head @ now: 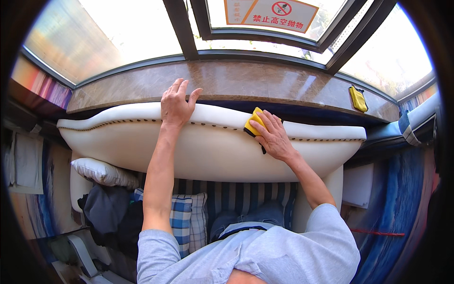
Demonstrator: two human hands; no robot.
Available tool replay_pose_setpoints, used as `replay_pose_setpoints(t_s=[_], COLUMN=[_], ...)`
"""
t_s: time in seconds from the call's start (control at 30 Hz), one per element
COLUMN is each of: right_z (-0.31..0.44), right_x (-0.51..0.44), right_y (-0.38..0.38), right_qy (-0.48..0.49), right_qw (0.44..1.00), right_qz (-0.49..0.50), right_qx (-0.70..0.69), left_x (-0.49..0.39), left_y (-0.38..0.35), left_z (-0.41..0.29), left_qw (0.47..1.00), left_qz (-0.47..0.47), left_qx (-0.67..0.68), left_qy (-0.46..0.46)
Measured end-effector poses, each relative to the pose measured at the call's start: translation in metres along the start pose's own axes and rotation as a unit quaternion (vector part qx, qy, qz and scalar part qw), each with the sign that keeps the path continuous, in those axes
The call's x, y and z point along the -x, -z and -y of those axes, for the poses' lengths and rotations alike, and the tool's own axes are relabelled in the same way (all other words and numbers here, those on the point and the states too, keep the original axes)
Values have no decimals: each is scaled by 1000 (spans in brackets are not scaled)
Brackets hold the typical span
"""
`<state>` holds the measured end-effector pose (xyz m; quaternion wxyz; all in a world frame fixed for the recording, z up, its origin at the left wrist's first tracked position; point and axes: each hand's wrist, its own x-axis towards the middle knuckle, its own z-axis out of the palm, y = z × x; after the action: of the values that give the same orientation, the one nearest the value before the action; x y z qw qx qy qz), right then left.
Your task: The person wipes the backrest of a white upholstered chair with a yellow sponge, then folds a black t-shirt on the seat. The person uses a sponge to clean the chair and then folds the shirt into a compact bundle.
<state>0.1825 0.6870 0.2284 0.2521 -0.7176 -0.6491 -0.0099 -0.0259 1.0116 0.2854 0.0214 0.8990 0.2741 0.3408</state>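
Before me is the white padded backrest of a sofa (220,152), its curved top edged with a row of dark studs. My right hand (272,136) presses a folded yellow cloth with dark trim (256,117) onto the top edge, right of the middle. Left of the middle, my left hand (178,103) rests at the top of the backrest with fingers spread, holding nothing. Its fingertips reach up towards the stone windowsill (248,80) behind.
A second yellow cloth (359,99) lies at the sill's right end. Beyond rises a dark-framed window (191,39) bearing a printed sign (271,16). Below left are a white cushion (101,172), dark clothing (108,209) and checked cushions (184,220) on the striped seat (248,193).
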Motion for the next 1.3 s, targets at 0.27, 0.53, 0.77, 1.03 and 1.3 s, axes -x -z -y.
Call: replay_pose_setpoints(t_s=[0.27, 0.53, 0.77, 1.03, 1.3], right_z=[57, 141, 223, 242, 147], right_x=[-74, -168, -269, -282, -120], right_y=[-30, -70, -122, -140, -69], right_qy=[93, 184, 197, 232, 232], right_qw=[995, 982, 979, 971, 969], right_qz=[-18, -44, 36, 16, -9], right_qx=[3, 20, 36, 59, 90], left_x=[19, 111, 128, 132, 137], left_y=[11, 41, 14, 15, 16], left_z=[9, 99, 113, 122, 118], left_qw=[991, 945, 899, 887, 900], left_qz=[-130, -264, -351, -390, -365], left_qx=[-5, -17, 38, 73, 34], left_qy=[-32, 193, 257, 237, 234])
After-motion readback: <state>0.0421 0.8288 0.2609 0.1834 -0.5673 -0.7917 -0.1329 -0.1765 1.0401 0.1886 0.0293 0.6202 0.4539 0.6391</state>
